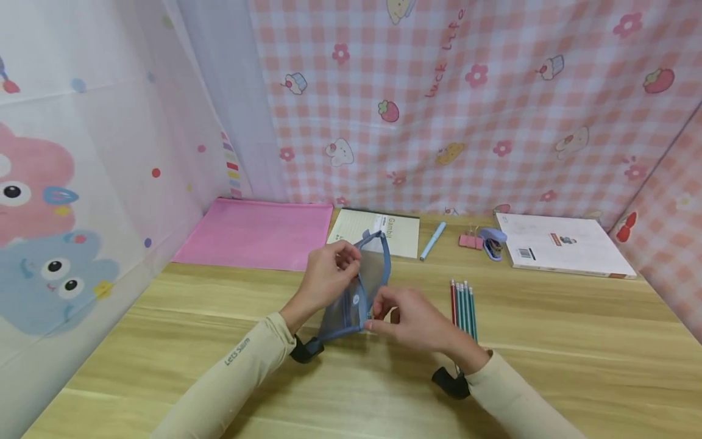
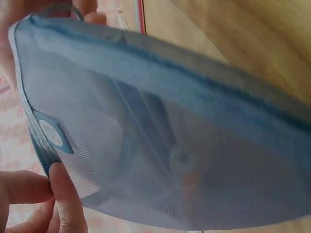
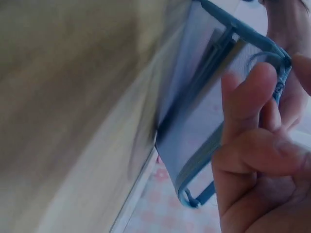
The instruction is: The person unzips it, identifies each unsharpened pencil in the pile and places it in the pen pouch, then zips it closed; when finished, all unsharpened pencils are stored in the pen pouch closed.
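A translucent blue mesh zipper pouch stands tilted up from the table between both hands. In the left wrist view, the thumb and forefinger of my left hand pinch its zippered edge below a small round-logo tag. My right hand has bent fingers at the near end of the zipper, where the right wrist view shows a thin loop against the fingertips. Dark blue strips show through the mesh.
Several pencils, mostly green, lie partly behind the right forearm. Along the back are a pink folder, a notebook, a light blue pen, a pink binder clip, a purple stapler and a white book.
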A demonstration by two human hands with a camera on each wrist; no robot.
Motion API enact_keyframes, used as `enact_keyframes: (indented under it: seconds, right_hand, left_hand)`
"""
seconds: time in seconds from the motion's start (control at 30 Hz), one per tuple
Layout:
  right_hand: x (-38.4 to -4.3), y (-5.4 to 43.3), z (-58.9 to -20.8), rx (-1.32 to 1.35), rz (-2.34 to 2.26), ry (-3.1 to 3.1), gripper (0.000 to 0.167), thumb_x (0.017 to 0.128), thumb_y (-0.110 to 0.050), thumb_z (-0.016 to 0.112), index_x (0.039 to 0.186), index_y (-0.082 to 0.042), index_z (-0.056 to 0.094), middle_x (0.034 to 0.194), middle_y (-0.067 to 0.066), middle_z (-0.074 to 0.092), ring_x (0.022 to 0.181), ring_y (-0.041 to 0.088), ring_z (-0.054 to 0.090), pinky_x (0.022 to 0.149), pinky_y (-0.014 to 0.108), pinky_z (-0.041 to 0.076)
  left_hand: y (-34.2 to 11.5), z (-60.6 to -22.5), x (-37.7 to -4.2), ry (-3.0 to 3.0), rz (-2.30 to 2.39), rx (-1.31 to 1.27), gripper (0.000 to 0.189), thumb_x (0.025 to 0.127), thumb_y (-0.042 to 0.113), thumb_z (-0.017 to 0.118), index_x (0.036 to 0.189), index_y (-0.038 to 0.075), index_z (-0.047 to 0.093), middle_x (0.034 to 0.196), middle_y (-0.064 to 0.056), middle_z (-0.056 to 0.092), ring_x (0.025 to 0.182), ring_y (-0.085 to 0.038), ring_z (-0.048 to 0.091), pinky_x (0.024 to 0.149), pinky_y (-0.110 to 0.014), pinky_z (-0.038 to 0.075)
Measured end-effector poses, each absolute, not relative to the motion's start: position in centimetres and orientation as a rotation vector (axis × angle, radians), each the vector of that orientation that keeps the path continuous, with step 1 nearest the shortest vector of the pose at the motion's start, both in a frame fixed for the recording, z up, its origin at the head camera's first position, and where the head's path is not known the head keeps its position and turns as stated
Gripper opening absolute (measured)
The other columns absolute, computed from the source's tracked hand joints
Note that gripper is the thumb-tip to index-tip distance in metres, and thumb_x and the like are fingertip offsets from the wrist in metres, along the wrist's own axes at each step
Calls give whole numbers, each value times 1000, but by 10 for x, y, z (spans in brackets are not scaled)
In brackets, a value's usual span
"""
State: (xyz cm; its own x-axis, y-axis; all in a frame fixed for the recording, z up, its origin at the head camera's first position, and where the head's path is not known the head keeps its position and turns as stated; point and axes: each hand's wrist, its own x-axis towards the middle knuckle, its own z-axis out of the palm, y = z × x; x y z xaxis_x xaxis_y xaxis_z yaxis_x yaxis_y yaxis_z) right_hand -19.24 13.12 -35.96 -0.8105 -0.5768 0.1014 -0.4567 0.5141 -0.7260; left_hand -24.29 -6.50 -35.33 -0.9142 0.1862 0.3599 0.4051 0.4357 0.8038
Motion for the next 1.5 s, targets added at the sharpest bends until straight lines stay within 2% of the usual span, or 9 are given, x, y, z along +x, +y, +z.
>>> enact_keyframes:
  seconds: [0.23,0.3,0.4,0.63,0.83,0.97,1.07,1.23,1.5]
  right_hand:
    - [-195,130,-365,-798,-1230,2602,30,82,-15,81,102,-8,59,89,9,67,60,10,55,50,20,46]
    - [-196,127,-366,-785,-1276,2587,28,81,-11,80,99,-9,59,96,7,68,68,12,57,53,20,48]
    - [-197,125,-368,-788,-1344,2560,21,84,-8,77,95,-9,59,95,6,66,76,14,58,57,19,50]
    - [-197,125,-363,-871,-1366,2569,6,93,-6,66,90,-9,62,90,5,68,74,6,61,59,19,51]
    - [-202,122,-352,-910,-1342,2540,7,97,-13,65,89,-13,65,90,3,69,69,12,58,56,19,44]
    - [-207,115,-343,-979,-1334,2600,8,95,-12,68,87,-13,68,88,2,66,68,9,53,58,20,44]
    - [-209,108,-337,-1006,-1333,2658,9,92,-11,70,84,-12,69,87,3,65,69,8,51,58,20,44]
    - [-209,98,-328,-929,-1420,2689,10,90,-11,72,80,-10,70,84,3,63,65,9,48,52,18,38]
    - [-216,100,-329,-926,-1377,2846,13,89,-11,74,77,-10,70,85,4,62,60,9,45,53,18,36]
  left_hand:
    - [-65,-354,-245,-2456,-1491,-504,7,87,-1,65,92,1,69,83,-14,70,66,-13,65,59,-21,58]
    - [-65,-354,-245,-2453,-1497,-488,7,87,-1,65,92,2,69,83,-13,70,66,-12,65,59,-21,58]
    - [-65,-353,-246,-2456,-1506,-467,7,88,0,64,92,2,69,83,-13,70,65,-12,64,58,-22,59]
    - [-65,-353,-248,-2442,-1531,-463,8,89,0,62,93,2,68,83,-13,69,64,-14,66,56,-24,60]
    - [-70,-359,-238,-2411,-1603,-467,16,93,4,60,108,-1,61,93,-15,67,76,-15,67,64,-22,61]
    - [-81,-363,-217,-2453,-1561,-610,16,95,8,60,110,2,60,98,-12,67,87,-16,64,72,-24,60]
    - [-91,-369,-198,-2462,-1320,-760,19,88,16,68,105,8,62,100,-5,65,92,-17,62,74,-24,58]
    - [-95,-376,-181,-2328,-831,-861,35,74,25,83,94,10,58,90,-2,59,79,-13,56,65,-20,53]
    - [-94,-369,-177,-2196,-526,-882,14,77,9,74,83,7,61,75,-1,60,62,-7,51,51,-14,45]
